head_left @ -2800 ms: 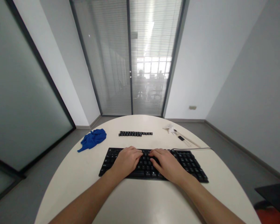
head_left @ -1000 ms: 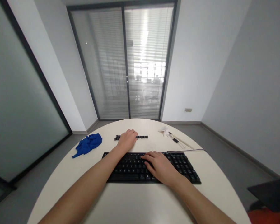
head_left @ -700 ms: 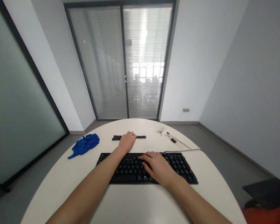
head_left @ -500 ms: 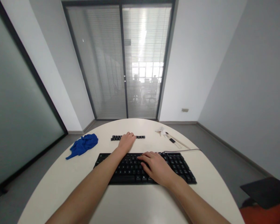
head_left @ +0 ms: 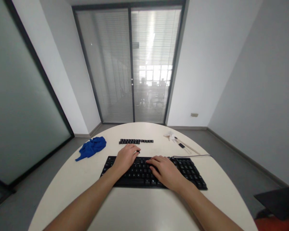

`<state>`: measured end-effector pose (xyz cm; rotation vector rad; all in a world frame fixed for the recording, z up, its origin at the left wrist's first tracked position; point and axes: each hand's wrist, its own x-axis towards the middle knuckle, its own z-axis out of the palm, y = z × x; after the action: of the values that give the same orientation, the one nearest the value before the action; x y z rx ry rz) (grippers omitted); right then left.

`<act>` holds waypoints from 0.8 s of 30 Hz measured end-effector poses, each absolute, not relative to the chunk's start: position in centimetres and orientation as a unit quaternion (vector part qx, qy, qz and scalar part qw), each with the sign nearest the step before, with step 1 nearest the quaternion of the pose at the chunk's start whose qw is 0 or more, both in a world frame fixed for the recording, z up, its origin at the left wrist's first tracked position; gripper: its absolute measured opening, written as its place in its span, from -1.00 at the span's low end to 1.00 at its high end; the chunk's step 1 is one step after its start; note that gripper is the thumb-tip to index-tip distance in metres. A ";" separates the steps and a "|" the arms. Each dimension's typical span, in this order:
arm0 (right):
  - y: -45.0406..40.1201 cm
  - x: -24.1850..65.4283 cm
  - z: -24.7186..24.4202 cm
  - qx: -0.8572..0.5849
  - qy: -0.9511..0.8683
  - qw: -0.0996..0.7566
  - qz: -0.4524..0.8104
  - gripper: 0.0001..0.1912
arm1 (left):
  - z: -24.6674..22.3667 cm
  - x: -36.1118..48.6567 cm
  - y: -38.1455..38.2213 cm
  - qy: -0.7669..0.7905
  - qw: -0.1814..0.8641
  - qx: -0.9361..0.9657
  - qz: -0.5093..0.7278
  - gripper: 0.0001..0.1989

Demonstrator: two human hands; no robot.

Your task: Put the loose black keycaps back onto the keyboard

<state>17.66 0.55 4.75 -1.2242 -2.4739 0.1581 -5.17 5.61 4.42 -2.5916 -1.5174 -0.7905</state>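
Note:
A black keyboard (head_left: 137,183) lies across the table in front of me. Above its back edge, my left hand (head_left: 126,157) pinches a small black keycap (head_left: 138,151) between thumb and fingertips. My right hand (head_left: 166,171) rests over the keyboard's middle-right keys, fingers stretched forward and thumb apart; its fingertips touch the keys. Farther back, loose black keycaps (head_left: 130,141) stand in two rows on the left, with a shorter single row (head_left: 146,141) beside them on the right.
On the left of the round white table (head_left: 144,208) lies a crumpled blue cloth (head_left: 92,147). At the right are a white tissue-like piece (head_left: 170,135), a thin brush-like stick (head_left: 188,146) and a wire tool with a black handle (head_left: 181,145). The keyboard cable (head_left: 199,155) runs off right.
My left hand has drawn back from the keycap rows toward the keyboard, now with a keycap in its fingertips. The right hand stays over the keys. The view has shifted slightly.

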 end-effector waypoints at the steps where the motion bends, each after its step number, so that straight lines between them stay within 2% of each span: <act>1: 0.5 17.6 4.8 -0.436 -0.879 0.187 0.057 -0.69 | 4.1 -5.7 5.0 -0.492 0.000 -0.825 -0.278 -0.85; 6: 0.6 17.6 4.8 -0.433 -0.879 0.190 0.059 -0.69 | 2.7 -7.0 3.6 -0.467 -0.101 -0.803 -0.355 -0.86; 14: 0.7 17.5 4.7 -0.433 -0.879 0.192 0.058 -0.68 | 2.7 -6.9 3.6 -0.450 -0.186 -0.797 -0.356 -0.87; 19: 0.7 17.6 4.7 -0.433 -0.878 0.196 0.057 -0.69 | 2.8 -6.9 3.6 -0.444 -0.197 -0.800 -0.353 -0.86; 24: 0.8 17.5 4.7 -0.434 -0.878 0.195 0.058 -0.69 | 2.8 -6.8 3.5 -0.453 -0.165 -0.813 -0.326 -0.85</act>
<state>17.46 0.75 4.72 -1.2150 -2.4599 0.1615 -6.78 3.53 2.77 -2.8647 -1.5938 -1.1479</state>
